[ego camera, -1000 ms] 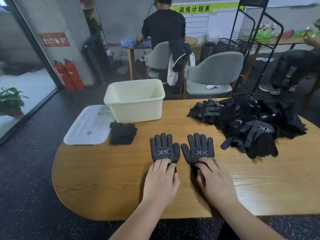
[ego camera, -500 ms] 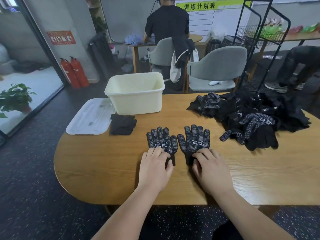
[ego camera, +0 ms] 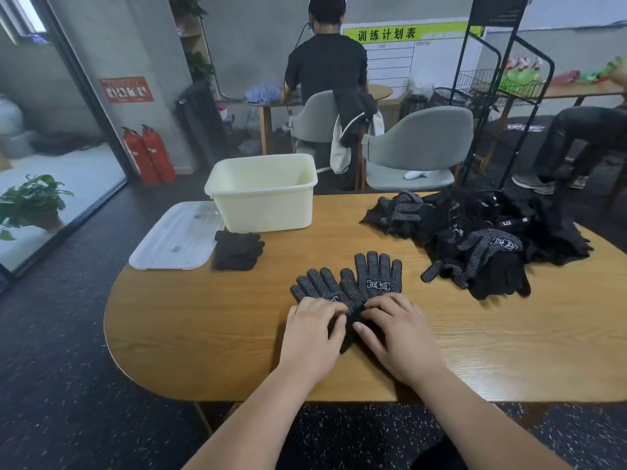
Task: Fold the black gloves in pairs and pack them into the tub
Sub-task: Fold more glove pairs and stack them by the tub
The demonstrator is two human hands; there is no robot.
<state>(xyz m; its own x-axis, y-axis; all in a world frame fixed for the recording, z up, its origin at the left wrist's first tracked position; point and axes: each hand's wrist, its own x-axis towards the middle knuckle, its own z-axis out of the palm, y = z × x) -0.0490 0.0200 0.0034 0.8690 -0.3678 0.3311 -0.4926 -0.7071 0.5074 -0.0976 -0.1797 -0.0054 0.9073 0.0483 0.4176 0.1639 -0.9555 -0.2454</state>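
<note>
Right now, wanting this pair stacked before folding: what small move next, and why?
Probably lay the left glove over the right glove: they lie side by side, dotted side up, cuffs meeting, with left hand and right hand holding the cuffs.

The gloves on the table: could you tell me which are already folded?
The plain black bundle beside the lid, in front of the tub; the two dotted gloves lie flat, and the pile is loose.

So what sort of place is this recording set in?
Probably a workroom or training space, not a home: a white wall board with a green heading, two red fire extinguishers, and another person in black at a second wooden table.
</note>
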